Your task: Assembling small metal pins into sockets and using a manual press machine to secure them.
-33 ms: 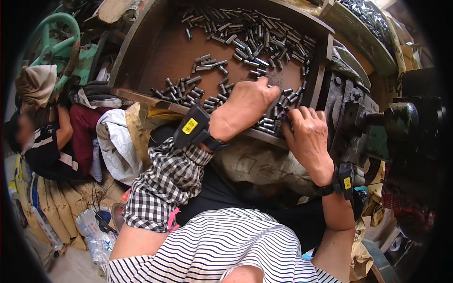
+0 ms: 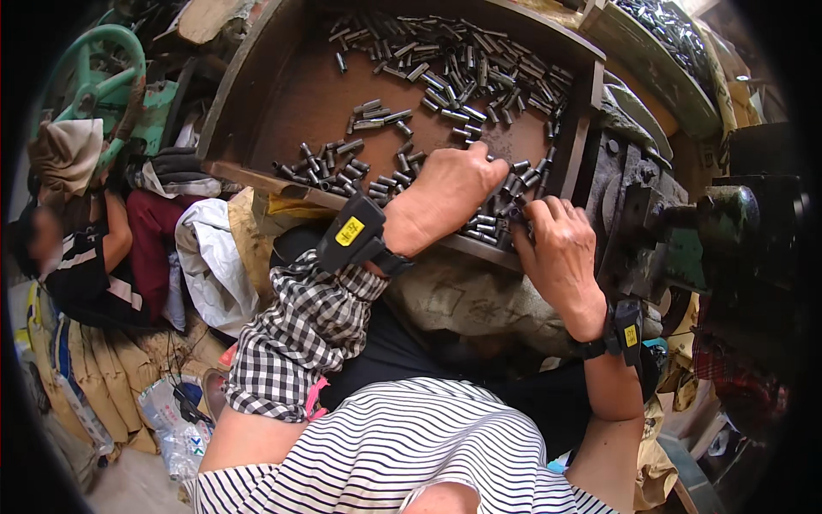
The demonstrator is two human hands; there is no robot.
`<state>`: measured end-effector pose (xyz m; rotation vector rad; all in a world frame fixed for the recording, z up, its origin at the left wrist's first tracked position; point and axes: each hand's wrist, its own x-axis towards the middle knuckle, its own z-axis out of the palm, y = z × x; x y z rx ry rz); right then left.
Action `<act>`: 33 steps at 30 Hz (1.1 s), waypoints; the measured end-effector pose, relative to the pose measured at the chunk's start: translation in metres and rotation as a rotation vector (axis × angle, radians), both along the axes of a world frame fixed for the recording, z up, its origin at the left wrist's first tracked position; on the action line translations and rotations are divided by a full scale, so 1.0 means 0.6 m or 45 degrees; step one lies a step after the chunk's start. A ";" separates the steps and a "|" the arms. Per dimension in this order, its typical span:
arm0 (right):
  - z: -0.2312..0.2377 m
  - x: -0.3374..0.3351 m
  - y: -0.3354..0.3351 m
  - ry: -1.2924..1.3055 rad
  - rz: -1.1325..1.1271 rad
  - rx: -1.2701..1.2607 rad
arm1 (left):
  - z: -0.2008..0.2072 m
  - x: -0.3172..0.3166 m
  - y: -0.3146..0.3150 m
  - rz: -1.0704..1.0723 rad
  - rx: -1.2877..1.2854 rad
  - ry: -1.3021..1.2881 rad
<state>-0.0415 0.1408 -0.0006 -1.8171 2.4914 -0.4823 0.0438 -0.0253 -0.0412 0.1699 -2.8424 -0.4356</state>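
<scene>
My left hand [image 2: 449,193] reaches over the front wall of a wooden tray [image 2: 291,111], its fingers curled down among short dark metal tubes [image 2: 462,81]. Whatever those fingers pinch is hidden beneath them. At the tray's front right corner, my right hand [image 2: 561,248] is bent with its fingers drawn together; dark tubes lie right at its fingertips, and what it grips cannot be made out. Loose tubes [image 2: 330,163] lie along the front wall left of my left hand. A small group [image 2: 377,116] sits near the middle, with a larger heap at the back right.
A dark, greasy machine [image 2: 668,214] stands close to my right hand. Another bin of metal pieces [image 2: 668,34] is at the far right. At the left are a green handwheel [image 2: 94,81] and another person [image 2: 94,240]. A pale sack [image 2: 488,300] hangs below the tray.
</scene>
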 end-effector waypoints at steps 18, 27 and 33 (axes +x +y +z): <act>0.010 -0.040 0.032 -1.748 -0.580 -0.377 | 0.062 -0.009 0.023 0.099 1.849 -0.235; -0.001 -0.051 0.036 -1.886 -0.563 -0.487 | 0.049 -0.004 0.021 0.094 1.980 -0.284; -0.009 -0.055 0.037 -2.010 -0.556 -0.498 | 0.049 -0.003 0.021 0.076 2.168 -0.209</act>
